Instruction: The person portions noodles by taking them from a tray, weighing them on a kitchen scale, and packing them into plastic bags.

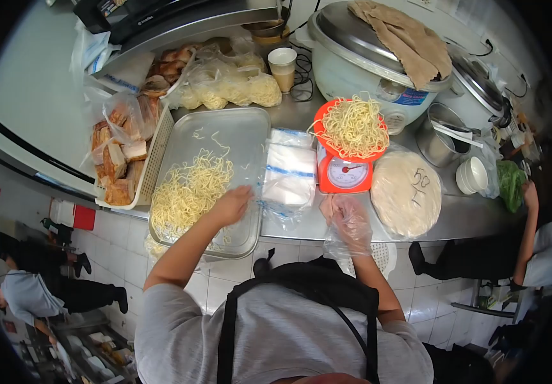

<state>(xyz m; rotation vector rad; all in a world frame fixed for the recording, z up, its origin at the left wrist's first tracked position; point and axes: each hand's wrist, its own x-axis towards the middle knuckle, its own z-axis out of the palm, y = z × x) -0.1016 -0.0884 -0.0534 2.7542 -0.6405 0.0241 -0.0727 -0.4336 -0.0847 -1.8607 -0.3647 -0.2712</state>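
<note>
My bare left hand [234,205] is over the right side of a metal tray [245,137], beside a pile of yellow noodles [194,192]. Its fingers look stretched out toward the stack of plastic bags [290,171], with nothing visible in them. Inside a clear plastic glove, my right hand [348,224] is at the counter's front edge, just below an orange dial scale [346,174]. Its fingers point forward and appear loosely apart, blurred by the plastic. On the scale sits an orange dish [320,117] heaped with noodles [354,126].
Right of the scale lies a bagged round pale stack [406,194] marked "50". Behind stand a large rice cooker [365,70], a paper cup [282,69] and bagged noodles [225,83]. A basket [154,153] holds meat chunks at left. A co-worker's hand [529,194] holds a green bag.
</note>
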